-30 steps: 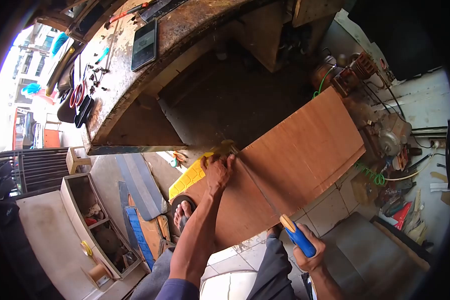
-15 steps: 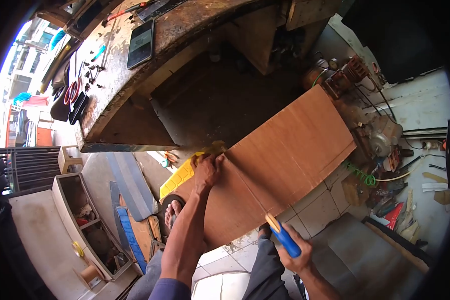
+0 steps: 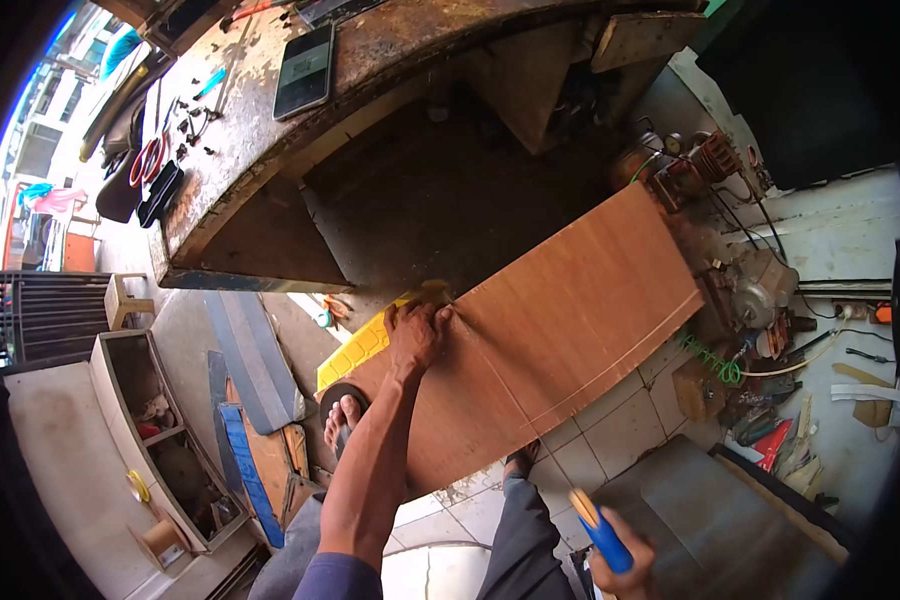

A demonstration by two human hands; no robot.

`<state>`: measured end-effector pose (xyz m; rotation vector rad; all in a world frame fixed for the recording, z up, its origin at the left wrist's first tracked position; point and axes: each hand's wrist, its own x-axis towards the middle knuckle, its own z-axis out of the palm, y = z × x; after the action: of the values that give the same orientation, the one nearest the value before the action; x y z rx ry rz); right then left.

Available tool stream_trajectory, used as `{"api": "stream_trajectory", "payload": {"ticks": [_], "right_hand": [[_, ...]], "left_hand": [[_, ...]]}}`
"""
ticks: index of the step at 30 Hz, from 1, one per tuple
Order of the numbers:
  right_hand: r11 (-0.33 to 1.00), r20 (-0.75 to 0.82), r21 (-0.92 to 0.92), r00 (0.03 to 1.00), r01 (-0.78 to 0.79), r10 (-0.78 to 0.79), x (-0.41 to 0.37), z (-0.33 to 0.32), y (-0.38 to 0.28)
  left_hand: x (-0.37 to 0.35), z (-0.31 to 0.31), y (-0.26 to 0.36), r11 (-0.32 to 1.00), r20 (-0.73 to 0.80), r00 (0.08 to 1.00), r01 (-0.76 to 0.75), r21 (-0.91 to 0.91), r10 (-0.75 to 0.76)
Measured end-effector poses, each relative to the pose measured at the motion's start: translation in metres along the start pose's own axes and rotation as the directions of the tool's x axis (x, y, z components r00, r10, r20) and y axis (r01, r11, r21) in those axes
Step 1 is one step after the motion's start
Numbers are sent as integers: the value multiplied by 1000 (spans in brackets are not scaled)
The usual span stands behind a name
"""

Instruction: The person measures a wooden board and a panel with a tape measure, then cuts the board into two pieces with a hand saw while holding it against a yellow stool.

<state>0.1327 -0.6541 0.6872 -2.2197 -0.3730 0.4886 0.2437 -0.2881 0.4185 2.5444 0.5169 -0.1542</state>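
Note:
A reddish-brown plywood board point(image 3: 560, 300) lies at a slant below the workbench, with a thin straight line running across its face. My left hand point(image 3: 417, 335) grips the board's far edge, fingers bent, next to a yellow patterned piece point(image 3: 355, 350). A sandalled foot point(image 3: 344, 420) rests on the board's left end. Off the board's near edge, my right hand point(image 3: 622, 565) is closed around a blue-handled tool point(image 3: 602, 535) with a tan front part. No blade can be made out on that tool.
A worn workbench point(image 3: 235, 130) holds a phone point(image 3: 305, 70), scissors point(image 3: 150, 158) and small dark bits. At the right stand a compressor point(image 3: 695, 170) and a green coiled hose point(image 3: 715, 362). An open-sided cabinet point(image 3: 160, 440) and leaning panels point(image 3: 255, 350) are at the left.
My right hand has drawn the blue-handled tool away from the board's near edge, down and to the right. My left hand stays in place on the board.

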Motion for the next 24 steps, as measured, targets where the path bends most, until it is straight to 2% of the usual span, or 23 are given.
{"api": "stream_trajectory", "payload": {"ticks": [1, 3, 5, 7, 11, 12, 14, 15, 16, 17, 19, 21, 22, 23, 24], "right_hand": [[1000, 12, -2, 1000, 1, -1, 2, 3, 0], [997, -83, 8, 993, 83, -82, 9, 15, 5], [994, -129, 99, 991, 45, -32, 66, 53, 10], [983, -107, 180, 994, -20, 39, 91, 69, 7], [996, -107, 90, 994, 13, -3, 16, 28, -2], [994, -93, 107, 995, -26, 36, -2, 15, -17], [989, -33, 132, 997, -61, 66, 1, 0, -17], [998, -89, 50, 995, 47, -43, 23, 15, -8], [1000, -75, 9, 997, 23, -23, 47, 35, -3], [973, 23, 140, 983, -186, 184, 78, 47, -8], [976, -21, 177, 990, -130, 136, 89, 59, -4], [980, -34, 172, 994, -96, 103, 39, 36, -3], [987, -80, 155, 995, -49, 62, 21, 26, -4], [989, -84, 145, 995, -42, 54, 12, 15, -12], [987, -49, 153, 998, -42, 50, -4, 2, -24]], "left_hand": [[1, -1, -1, 1000, 0, 1000, 12, -3, -12], [3, -3, 1, 1000, 78, 997, 24, 12, -25], [6, -4, 1, 1000, 44, 999, 8, 20, -9], [0, -1, 0, 999, 35, 999, 6, 41, -8], [9, -3, -4, 999, 10, 1000, -6, 51, 5], [3, 1, -4, 999, 22, 1000, 2, 45, -3], [-3, 3, -5, 999, 42, 999, 13, 40, -15], [2, 2, -4, 999, 50, 999, 2, 44, -5], [9, -4, 1, 999, 39, 999, 5, 36, -6], [11, -13, 7, 1000, 91, 996, 16, 23, -18], [2, -19, 6, 998, 145, 988, 52, 22, -55], [3, -9, -1, 999, 94, 995, 34, -32, -31], [3, 4, -7, 999, -36, 999, -11, -38, 10], [11, 1, -3, 999, -44, 999, -15, -48, 12], [4, -4, 1, 999, 27, 1000, 12, -40, -11]]}}
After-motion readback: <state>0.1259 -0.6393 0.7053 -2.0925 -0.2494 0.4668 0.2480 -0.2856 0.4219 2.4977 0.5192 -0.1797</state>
